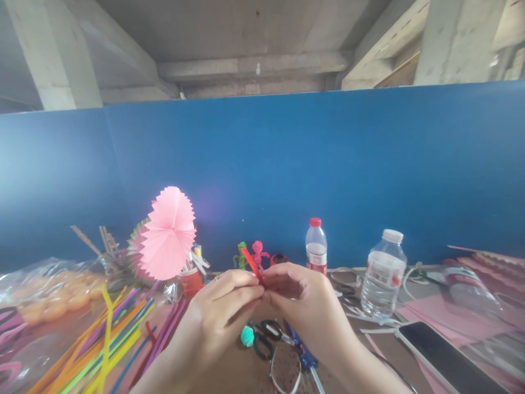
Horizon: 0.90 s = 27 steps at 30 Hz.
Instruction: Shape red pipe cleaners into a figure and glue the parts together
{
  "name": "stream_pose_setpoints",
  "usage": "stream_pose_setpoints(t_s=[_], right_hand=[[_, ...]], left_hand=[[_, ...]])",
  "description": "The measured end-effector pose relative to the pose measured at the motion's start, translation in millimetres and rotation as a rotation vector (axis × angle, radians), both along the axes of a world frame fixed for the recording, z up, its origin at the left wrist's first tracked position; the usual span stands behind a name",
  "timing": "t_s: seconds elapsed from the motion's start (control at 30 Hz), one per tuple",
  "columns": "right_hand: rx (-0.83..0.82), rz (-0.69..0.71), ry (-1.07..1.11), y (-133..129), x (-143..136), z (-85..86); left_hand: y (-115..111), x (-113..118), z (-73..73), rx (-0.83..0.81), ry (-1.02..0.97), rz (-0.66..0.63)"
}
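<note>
Near the middle of the head view, a red strip [251, 261] sticks up between my two hands, slanting to the upper left. My left hand [225, 306] pinches its lower end with thumb and fingers. My right hand [305, 301] has its fingertips closed on the same spot, touching the left fingertips. The strip's bottom end is hidden by the fingers. Behind it stand a small green figure [241, 254] and a pink figure [258, 253]. Below the hands lie black-handled scissors [264, 340] and a teal ball [247, 336].
Colourful strips [110, 339] spread over the left side, beside a pink paper fan [170, 235] and a red pen cup [192, 282]. A red-capped bottle [316, 249], a white-capped bottle [383, 276] and a phone [443, 355] are at the right. A blue partition [287, 164] stands behind.
</note>
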State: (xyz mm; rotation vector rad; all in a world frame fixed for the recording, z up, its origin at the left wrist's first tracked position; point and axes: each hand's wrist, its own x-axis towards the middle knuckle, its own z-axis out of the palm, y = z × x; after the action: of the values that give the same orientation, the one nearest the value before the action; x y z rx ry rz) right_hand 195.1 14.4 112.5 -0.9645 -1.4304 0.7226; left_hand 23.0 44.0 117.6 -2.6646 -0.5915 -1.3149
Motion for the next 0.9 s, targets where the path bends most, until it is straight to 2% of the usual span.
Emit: stream_pose_setpoints(t_s=[0.1, 0.23, 0.33, 0.47, 0.53, 0.67, 0.8, 0.9], right_hand=[[-0.002, -0.009, 0.018, 2.2, 0.1, -1.5], [-0.024, -0.008, 0.015, 2.3, 0.5, -1.8], [-0.014, 0.001, 0.037, 2.1, 0.7, -1.8], [0.000, 0.040, 0.085, 2.6, 1.2, -2.2], [0.000, 0.058, 0.083, 2.7, 1.7, -2.2], [0.026, 0.058, -0.007, 2.0, 3.7, -0.5], [0.174, 0.071, -0.158, 2.0, 6.3, 1.0], [0.229, 0.072, -0.170, 3.0, 6.9, -0.1]], left_hand=[[1.2, 0.2, 0.7, -0.058, -0.041, 0.023], [-0.5, 1.3, 1.1, -0.230, -0.171, 0.069], [-4.0, 3.6, 1.8, -0.414, -0.266, 0.065], [-6.0, 7.8, 4.3, -0.734, -0.403, -0.032], [-5.2, 8.8, 5.7, -0.834, -0.435, -0.048], [-3.0, 7.4, 7.5, -0.886, -0.439, -0.018], [-3.2, 5.6, 9.2, -0.854, -0.334, -0.015], [-2.9, 5.8, 8.6, -0.897, -0.346, -0.015]])
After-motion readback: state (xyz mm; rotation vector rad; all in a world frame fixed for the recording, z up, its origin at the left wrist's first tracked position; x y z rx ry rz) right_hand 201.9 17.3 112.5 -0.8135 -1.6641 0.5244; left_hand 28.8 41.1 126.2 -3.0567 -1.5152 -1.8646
